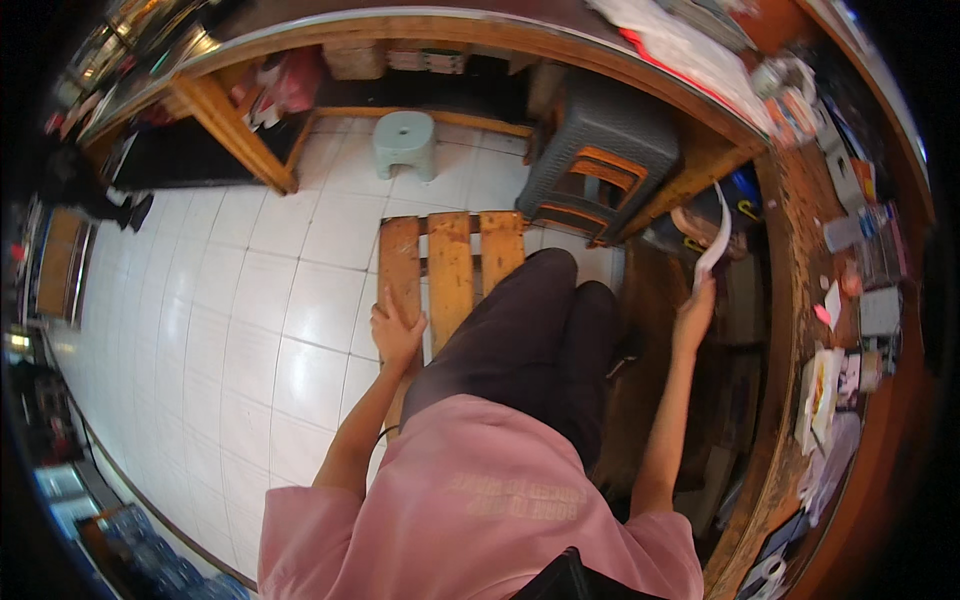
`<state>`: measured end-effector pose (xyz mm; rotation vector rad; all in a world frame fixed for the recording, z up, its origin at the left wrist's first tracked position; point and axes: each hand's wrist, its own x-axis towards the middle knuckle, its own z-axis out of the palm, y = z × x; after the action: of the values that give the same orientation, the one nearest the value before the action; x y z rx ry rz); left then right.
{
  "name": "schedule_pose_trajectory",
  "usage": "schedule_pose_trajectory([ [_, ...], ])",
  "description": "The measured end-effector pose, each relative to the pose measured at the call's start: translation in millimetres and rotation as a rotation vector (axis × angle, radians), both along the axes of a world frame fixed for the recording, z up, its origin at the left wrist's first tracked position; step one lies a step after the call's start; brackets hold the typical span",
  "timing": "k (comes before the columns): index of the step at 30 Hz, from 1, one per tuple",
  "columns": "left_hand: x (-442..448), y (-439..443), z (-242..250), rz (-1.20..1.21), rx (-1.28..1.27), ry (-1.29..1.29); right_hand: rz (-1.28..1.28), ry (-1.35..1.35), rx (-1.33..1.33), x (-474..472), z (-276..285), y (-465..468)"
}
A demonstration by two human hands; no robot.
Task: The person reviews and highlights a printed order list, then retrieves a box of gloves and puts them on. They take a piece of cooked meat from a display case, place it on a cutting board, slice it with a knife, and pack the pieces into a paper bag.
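Note:
My left hand (396, 335) rests on the outer slat of a wooden slatted bench (451, 281), its fingers spread on the wood. I am seated on this bench, and my legs cover part of its slats. Over on the right, my right hand (696, 313) is closed around the lower end of a thin white sheet (718, 244). The sheet curves upward and shows nearly edge-on; motion blur hides what it is made of. It is held beside the worn edge of a wooden counter (793, 300), apart from it.
A pale plastic stool (405, 142) stands on the tiled floor (247, 300) ahead. Stacked dark plastic stools (600, 150) sit under the table (480, 34). On the right counter are a clear bottle (847, 231) and a paper-lined tray (819, 397). A person's dark shoe (135, 212) shows far left.

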<state>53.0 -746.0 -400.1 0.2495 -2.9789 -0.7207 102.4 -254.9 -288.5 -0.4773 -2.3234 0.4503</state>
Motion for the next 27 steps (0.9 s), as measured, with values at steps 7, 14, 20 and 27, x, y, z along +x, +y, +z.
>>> schedule_pose_trajectory([
  [7,0.0,-3.1,3.2,0.018,0.125,-0.009,0.095,-0.496,-0.254,9.0,-129.7,-81.1],
  [14,2.5,-3.5,-5.4,0.066,0.178,0.069,0.252,-0.773,-0.044,1.0,-71.0,-74.9],
  [20,1.1,-1.4,-15.2,0.076,0.16,0.07,0.239,-1.023,0.037,-20.8,-22.5,-91.4],
  [27,1.6,-2.0,-18.4,0.081,0.195,0.127,0.304,-0.923,0.099,-49.9,20.2,-118.9],
])
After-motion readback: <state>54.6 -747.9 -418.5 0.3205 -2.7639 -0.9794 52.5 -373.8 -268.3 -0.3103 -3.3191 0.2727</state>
